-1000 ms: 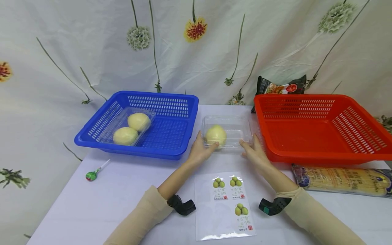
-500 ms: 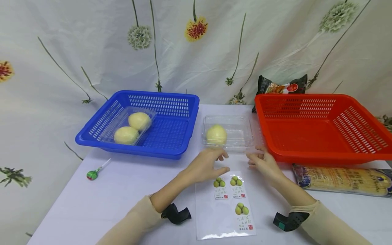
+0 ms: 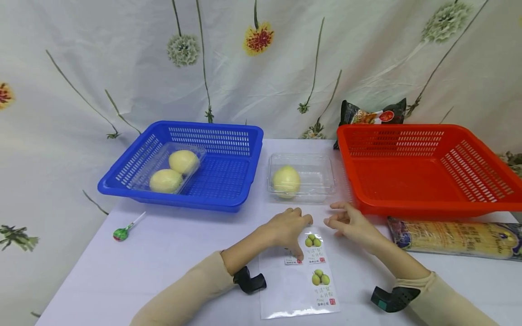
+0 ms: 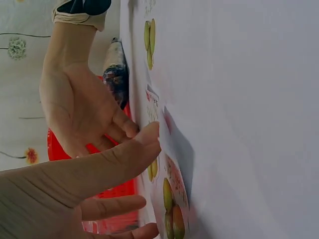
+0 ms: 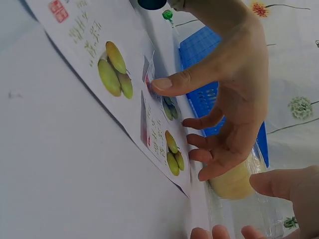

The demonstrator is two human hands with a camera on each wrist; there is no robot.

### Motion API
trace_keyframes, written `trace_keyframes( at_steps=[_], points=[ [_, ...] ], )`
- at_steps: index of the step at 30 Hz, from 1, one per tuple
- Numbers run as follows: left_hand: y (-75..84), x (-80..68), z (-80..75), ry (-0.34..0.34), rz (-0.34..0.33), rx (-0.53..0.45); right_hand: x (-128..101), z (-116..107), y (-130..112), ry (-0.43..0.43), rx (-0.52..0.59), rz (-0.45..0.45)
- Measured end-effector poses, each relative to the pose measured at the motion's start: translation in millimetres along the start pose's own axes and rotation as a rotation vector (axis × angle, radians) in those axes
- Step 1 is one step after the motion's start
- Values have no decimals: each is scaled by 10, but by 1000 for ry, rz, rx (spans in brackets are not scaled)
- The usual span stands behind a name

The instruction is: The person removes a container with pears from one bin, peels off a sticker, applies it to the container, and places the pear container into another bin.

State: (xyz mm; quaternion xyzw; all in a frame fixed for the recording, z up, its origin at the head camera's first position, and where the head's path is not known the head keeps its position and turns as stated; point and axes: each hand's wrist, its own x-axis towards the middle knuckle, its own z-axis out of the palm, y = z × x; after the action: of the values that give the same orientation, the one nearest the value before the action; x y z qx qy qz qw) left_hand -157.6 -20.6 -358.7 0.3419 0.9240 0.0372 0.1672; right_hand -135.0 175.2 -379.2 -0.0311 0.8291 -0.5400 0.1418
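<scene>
A sheet of stickers (image 3: pixel 281 294) printed with green pears lies on the table. My left hand (image 3: pixel 287 228) is over its upper left part, fingers spread, thumb down at the upper-left sticker (image 3: pixel 291 261) and partly hiding it. In the right wrist view the left thumb (image 5: pixel 172 83) is at that sticker's edge; whether it touches cannot be told. My right hand (image 3: pixel 355 227) hovers right of the sheet, fingers loosely bent, holding nothing. Behind both hands sits a lidded clear plastic box (image 3: pixel 318 181) with one pale yellow fruit (image 3: pixel 287 181) inside.
A blue basket (image 3: pixel 220 202) at left holds a clear box with two pale fruits (image 3: pixel 166 181). At right are a red basket (image 3: pixel 408 209), a long pack of noodles (image 3: pixel 456 237) and a black snack packet (image 3: pixel 371 115) behind. A lollipop (image 3: pixel 120 234) lies far left.
Both hands have let go of the clear box and drawn back toward me. The left hand has come over the sticker sheet, and the right hand has stopped right of it.
</scene>
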Motion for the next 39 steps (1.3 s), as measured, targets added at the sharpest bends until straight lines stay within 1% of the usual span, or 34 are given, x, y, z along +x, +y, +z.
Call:
trace_keyframes(
  at_steps=[3,5,11,13,15,17,20,22,24,27,30,34,37,39],
  points=[
    [13,32,8,-7,-1,33,-5,4,13,-30,-18,-57],
    [4,53,10,-11,-1,19,-6,8,21,-44,-41,-99],
    [-71,111,26,-29,-17,-120,11,18,47,-32,-163,-220],
    [-102,121,42,-28,-21,-177,16,19,52,-35,-172,-255],
    [-137,124,60,-21,-19,-246,17,21,54,-54,-157,-282],
    [-179,120,70,-1,7,-306,16,26,54,-80,-128,-303],
    [-247,110,71,14,82,-425,15,40,56,-84,-87,-332],
    [-295,103,60,5,149,-503,16,57,57,-59,-67,-359],
    [-332,94,46,-25,206,-597,15,72,57,-18,-70,-393],
    [-372,73,24,-81,255,-715,5,87,49,20,-95,-439],
    [-398,54,11,-126,267,-820,-18,91,33,41,-143,-475],
    [-417,34,-8,-169,239,-964,-53,107,9,71,-202,-545],
    [-421,17,-39,-178,214,-1029,-71,122,-5,96,-216,-624],
    [-424,7,-56,-180,210,-1044,-77,128,-9,111,-223,-671]
  ],
)
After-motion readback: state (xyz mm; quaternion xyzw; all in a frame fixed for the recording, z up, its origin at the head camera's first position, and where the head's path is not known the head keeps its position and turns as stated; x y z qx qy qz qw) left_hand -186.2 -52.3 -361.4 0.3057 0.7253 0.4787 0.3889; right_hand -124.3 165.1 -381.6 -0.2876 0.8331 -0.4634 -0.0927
